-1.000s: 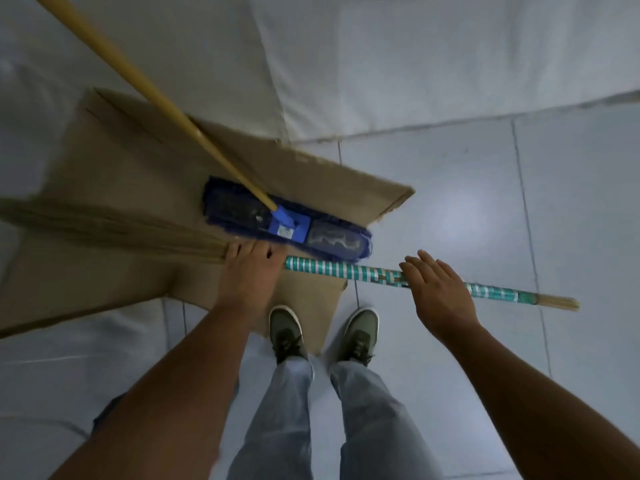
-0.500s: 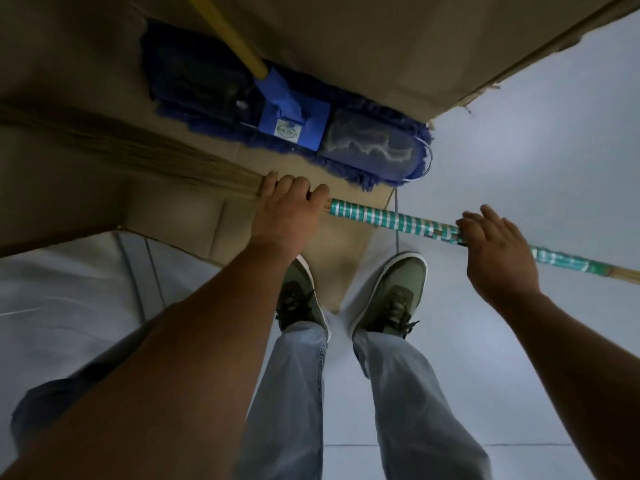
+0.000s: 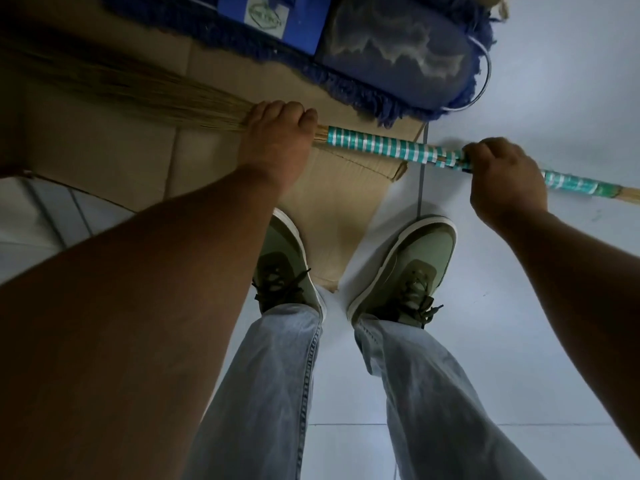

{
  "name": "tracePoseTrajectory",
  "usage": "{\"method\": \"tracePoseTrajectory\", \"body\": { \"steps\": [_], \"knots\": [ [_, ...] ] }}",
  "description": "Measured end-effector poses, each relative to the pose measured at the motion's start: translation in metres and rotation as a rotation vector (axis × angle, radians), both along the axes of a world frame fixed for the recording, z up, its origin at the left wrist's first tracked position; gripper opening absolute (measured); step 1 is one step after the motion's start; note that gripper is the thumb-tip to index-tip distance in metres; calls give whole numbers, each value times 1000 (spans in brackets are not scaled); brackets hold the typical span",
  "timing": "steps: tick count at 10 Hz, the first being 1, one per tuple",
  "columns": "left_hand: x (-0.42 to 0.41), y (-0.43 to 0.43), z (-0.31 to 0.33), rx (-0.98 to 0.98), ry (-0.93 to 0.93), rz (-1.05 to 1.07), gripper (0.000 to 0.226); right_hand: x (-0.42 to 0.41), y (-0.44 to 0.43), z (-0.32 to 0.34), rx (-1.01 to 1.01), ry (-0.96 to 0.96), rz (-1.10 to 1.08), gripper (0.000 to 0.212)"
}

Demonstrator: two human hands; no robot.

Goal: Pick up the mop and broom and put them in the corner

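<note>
Pale floor tiles [image 3: 540, 306] with thin grout lines fill the lower and right parts of the view, and flattened cardboard [image 3: 104, 161] covers the floor from 9 to 12 o'clock, one flap of it reaching down between the shoes.

At 10 o'clock the broom [image 3: 377, 145] starts as a fan of straw bristles lying over the cardboard. It narrows toward the centre, where the left hand [image 3: 277, 140] is closed over the neck, fingers curled across the top just where the bristles are bound. The bare left forearm runs down from there to 7 o'clock.

Right of that hand the broom's handle shows its teal-and-white striped wrap, sloping slightly downward toward 3 o'clock. It passes over the cardboard's edge and out above the tiles.

At 12 o'clock the mop [image 3: 398, 57] lies flat on the cardboard, a blue fringed pad with a blue plastic block bearing a white label; its right end hangs past the cardboard's edge onto the tiles. It sits just above the broom, apart from it. Its handle is out of view.

Below centre, two green shoes [image 3: 408, 268] with white soles stand toes up, with light jeans [image 3: 284, 393] running to 6 o'clock.

At 2 o'clock the right hand [image 3: 509, 185] is fisted around the striped handle, knuckles up. Beyond it the wrap ends and a short bare tip reaches the frame's edge at 3 o'clock.
</note>
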State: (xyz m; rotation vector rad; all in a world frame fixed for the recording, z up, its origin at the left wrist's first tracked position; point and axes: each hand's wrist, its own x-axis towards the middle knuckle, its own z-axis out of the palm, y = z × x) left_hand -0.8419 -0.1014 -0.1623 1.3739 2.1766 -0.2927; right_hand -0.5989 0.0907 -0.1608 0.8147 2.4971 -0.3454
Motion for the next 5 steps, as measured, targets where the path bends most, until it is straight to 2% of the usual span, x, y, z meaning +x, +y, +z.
{"method": "tracePoseTrajectory", "body": {
  "steps": [3,5],
  "knots": [
    [2,-7,-19,-24,-4,-23,41,6,-7,-21,-13,33,42,32],
    [0,-10,-12,4,-16,-69,53,-1,-3,-12,-28,-25,22,45]
  ]
}}
